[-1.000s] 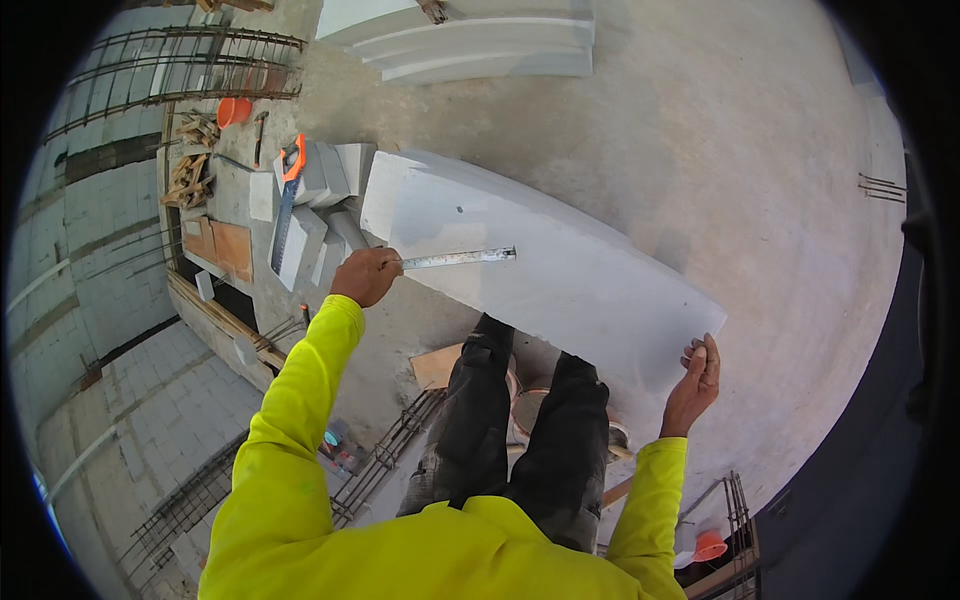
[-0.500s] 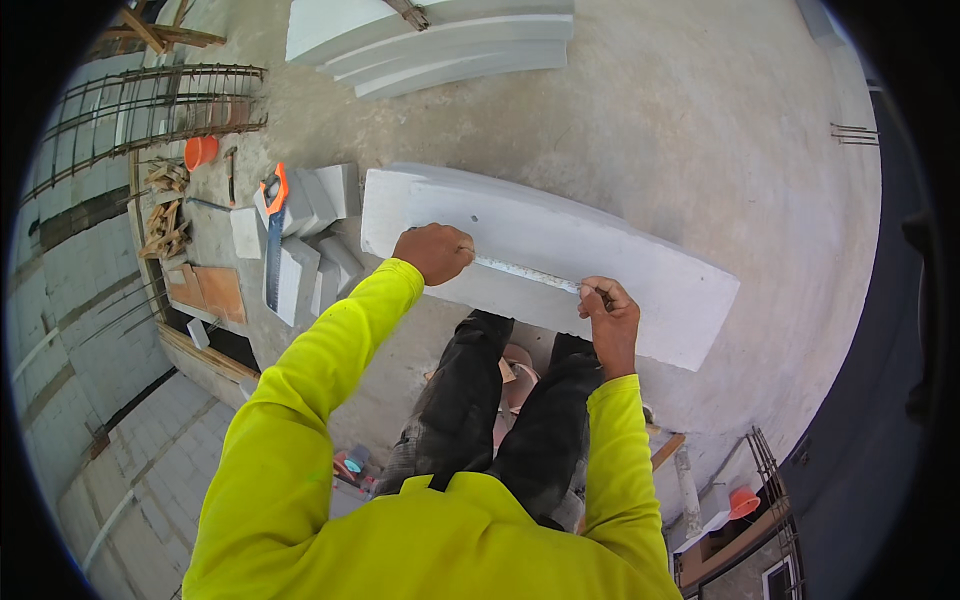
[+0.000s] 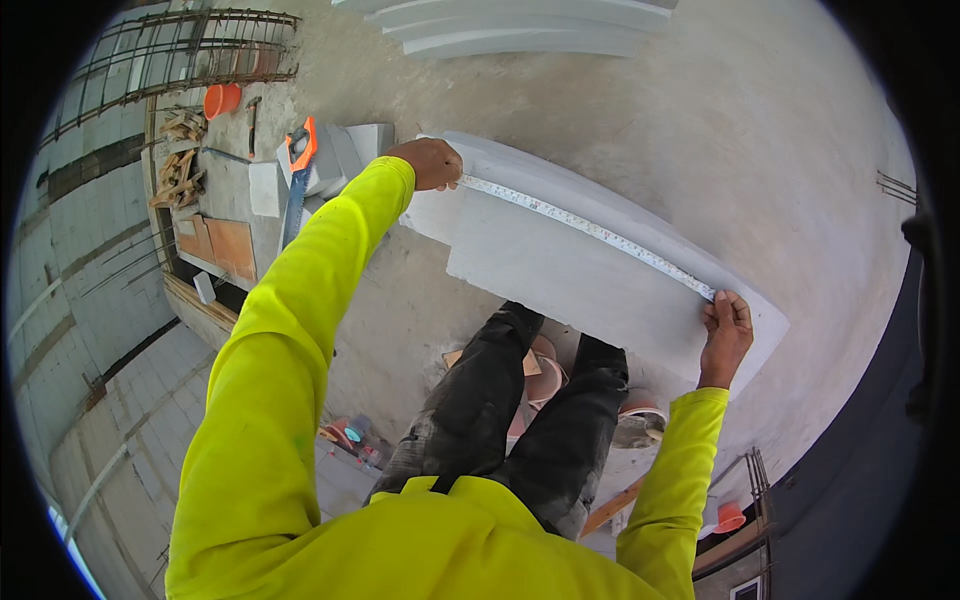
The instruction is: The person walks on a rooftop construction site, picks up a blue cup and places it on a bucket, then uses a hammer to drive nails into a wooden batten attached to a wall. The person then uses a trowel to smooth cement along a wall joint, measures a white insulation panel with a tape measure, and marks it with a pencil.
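Note:
A long white block (image 3: 575, 270) lies in front of my legs, with a notch at its left end. Over its top runs a straight measuring tape (image 3: 590, 229), slanting from upper left to lower right. My left hand (image 3: 430, 163) is closed on the tape's left end, near the block's far left corner. Toward the block's right end, my right hand (image 3: 728, 330) pinches the other end between thumb and fingers. Whether a tape case sits inside either hand is hidden.
An orange-handled handsaw (image 3: 297, 180) leans on several smaller grey-white blocks (image 3: 362, 145) at left. Behind them are a hammer (image 3: 253, 125), an orange bucket (image 3: 222, 100) and wood scraps (image 3: 178, 180). More long blocks (image 3: 530, 38) lie at the far side. Buckets (image 3: 640, 425) stand around my legs.
My hands have spread apart, and a much longer stretch of tape shows between them. The right hand has moved right along the block; the left has moved toward its far edge.

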A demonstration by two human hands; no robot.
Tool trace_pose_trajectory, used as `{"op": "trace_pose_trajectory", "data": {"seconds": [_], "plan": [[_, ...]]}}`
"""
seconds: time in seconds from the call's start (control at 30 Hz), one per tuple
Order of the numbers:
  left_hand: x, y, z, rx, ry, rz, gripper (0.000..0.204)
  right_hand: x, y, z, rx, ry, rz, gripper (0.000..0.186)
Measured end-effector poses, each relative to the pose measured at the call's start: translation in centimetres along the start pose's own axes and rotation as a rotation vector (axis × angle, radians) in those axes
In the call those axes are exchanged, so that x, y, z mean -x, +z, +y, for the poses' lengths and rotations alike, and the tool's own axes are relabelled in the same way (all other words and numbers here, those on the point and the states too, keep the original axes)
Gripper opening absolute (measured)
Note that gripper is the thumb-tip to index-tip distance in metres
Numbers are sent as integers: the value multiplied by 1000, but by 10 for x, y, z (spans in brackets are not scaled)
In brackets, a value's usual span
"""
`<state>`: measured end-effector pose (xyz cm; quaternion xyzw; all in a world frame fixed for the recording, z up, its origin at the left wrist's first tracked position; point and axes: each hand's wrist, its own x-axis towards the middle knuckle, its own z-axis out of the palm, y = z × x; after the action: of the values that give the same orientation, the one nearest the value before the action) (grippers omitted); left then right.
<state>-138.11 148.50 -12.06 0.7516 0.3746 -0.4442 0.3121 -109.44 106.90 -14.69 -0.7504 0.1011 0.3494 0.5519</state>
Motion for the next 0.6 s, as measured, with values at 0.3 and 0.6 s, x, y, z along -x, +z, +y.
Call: {"op": "trace_pose_trajectory", "data": {"seconds": [0.3,0.6], "plan": [[-3,2,2,64,75,-15,32,10,14,-2,86,-123,98,16],[-7,0,7,48,106,-34,35,11,18,-4,234,-178,144,20]]}}
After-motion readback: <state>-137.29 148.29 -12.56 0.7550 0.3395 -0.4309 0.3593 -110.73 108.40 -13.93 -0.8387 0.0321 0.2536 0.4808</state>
